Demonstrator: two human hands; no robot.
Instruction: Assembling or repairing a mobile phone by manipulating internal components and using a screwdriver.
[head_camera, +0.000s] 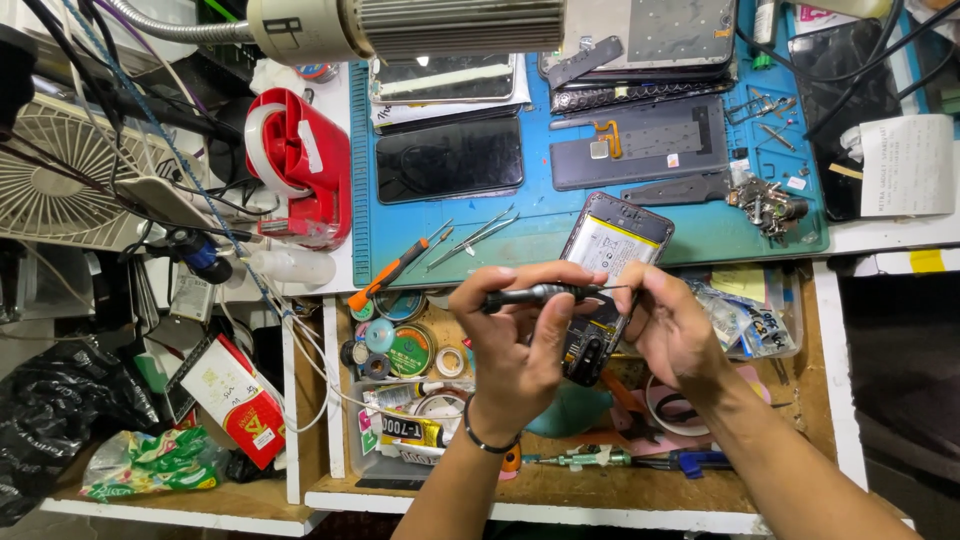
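Note:
My left hand (515, 340) grips a thin black precision screwdriver (540, 293), held level with its tip pointing right. My right hand (672, 325) pinches the screwdriver's metal tip between thumb and fingers. Just behind both hands lies an opened phone (612, 250) with its back cover off, showing a white battery and a dark circuit board at its lower end, partly hidden by my fingers. It rests across the front edge of a blue work mat (540, 225).
Two dark phone screens (450, 158), a grey back panel (640, 140), tweezers (480, 235) and an orange-handled screwdriver (390, 275) lie on the mat. A red tape dispenser (300, 160) stands at left. An open drawer below holds tape rolls, glue tubes and pliers. A lamp head (400, 25) hangs overhead.

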